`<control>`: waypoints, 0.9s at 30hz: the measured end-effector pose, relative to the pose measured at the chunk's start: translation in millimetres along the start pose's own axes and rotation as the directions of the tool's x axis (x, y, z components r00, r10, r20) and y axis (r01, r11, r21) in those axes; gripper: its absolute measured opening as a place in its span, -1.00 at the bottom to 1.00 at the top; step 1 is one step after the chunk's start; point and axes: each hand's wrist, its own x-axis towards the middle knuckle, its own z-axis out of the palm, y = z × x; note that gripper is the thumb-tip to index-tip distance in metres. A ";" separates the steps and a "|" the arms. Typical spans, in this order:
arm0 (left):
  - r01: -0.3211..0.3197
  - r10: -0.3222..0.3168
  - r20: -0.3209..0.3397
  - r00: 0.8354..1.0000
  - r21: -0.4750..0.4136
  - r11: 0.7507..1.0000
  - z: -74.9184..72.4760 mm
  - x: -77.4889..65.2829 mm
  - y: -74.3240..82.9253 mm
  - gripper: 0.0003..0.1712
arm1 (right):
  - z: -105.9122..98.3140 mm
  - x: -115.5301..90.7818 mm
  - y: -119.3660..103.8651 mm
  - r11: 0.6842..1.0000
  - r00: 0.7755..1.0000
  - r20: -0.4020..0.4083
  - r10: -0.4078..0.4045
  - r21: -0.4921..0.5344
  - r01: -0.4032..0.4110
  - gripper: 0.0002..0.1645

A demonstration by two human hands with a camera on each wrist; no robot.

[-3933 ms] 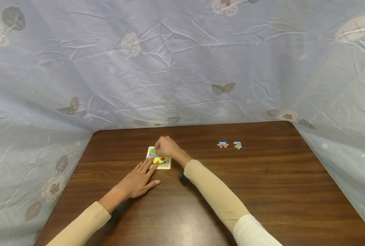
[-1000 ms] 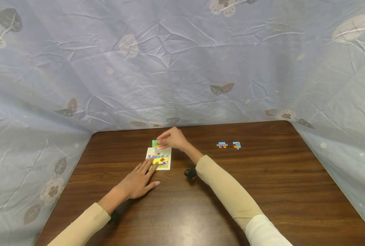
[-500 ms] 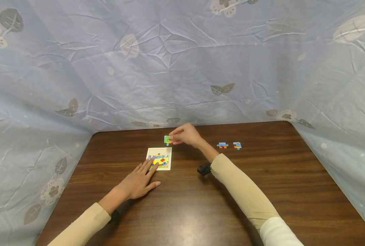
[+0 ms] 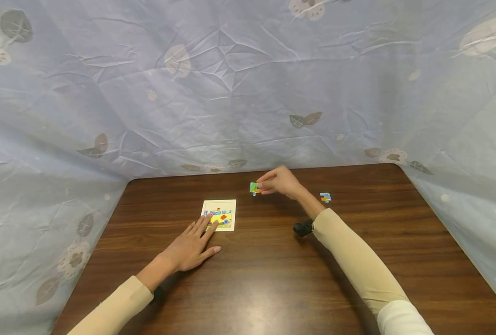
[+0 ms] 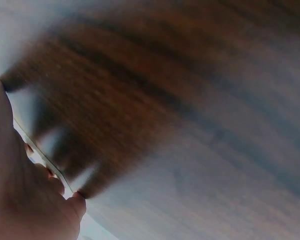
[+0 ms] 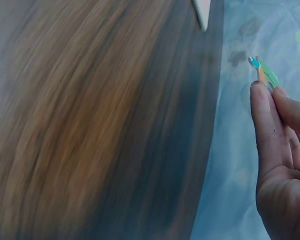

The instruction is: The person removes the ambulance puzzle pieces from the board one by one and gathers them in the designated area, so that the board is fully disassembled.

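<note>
In the head view, a puzzle board (image 4: 219, 203) with a pale frame lies on the table, its lower part showing a yellow vehicle with a red cross. The fingers of my left hand (image 4: 188, 247) rest spread and straight on its lower left corner. Further right and a little above the table, my right hand (image 4: 282, 182) pinches a green, blue and orange puzzle piece (image 4: 254, 188) between thumb and fingers. That puzzle piece (image 6: 266, 73) stands out from the fingertips in the right wrist view. The board's lower left is partly hidden by my fingers.
A blue and orange puzzle piece (image 4: 325, 197) lies at the right, beyond my right wrist. The brown wooden table (image 4: 256, 260) ends at a floral cloth (image 4: 248, 116) hanging behind it and at both sides.
My right hand has lifted the puzzle piece off the board and carried it rightward. One of two loose pieces at the right is now hidden by that arm. The left hand stays put.
</note>
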 end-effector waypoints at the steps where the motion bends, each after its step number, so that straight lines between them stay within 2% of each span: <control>1: 0.000 0.000 0.002 1.000 0.001 1.000 0.0 0.6 0.5 -0.05 | -4.3 -1.8 1.7 1.000 1.000 -0.007 0.007 -0.004 -0.007 -0.73; 11: -0.004 0.004 0.002 1.000 -0.001 1.000 0.9 0.8 0.4 -0.04 | -37.1 -16.7 18.3 0.991 0.998 -0.034 0.054 -0.123 -0.058 -0.70; 23: -0.003 0.003 0.006 1.000 -0.006 1.000 0.3 0.9 0.6 -0.05 | -57.3 -20.7 32.6 0.979 0.989 -0.060 0.133 -0.145 -0.141 -0.68; 27: 0.004 -0.004 0.010 1.000 -0.008 1.000 0.7 0.6 0.4 -0.04 | -59.8 -22.2 33.0 0.978 0.989 -0.068 0.133 -0.153 -0.142 -0.70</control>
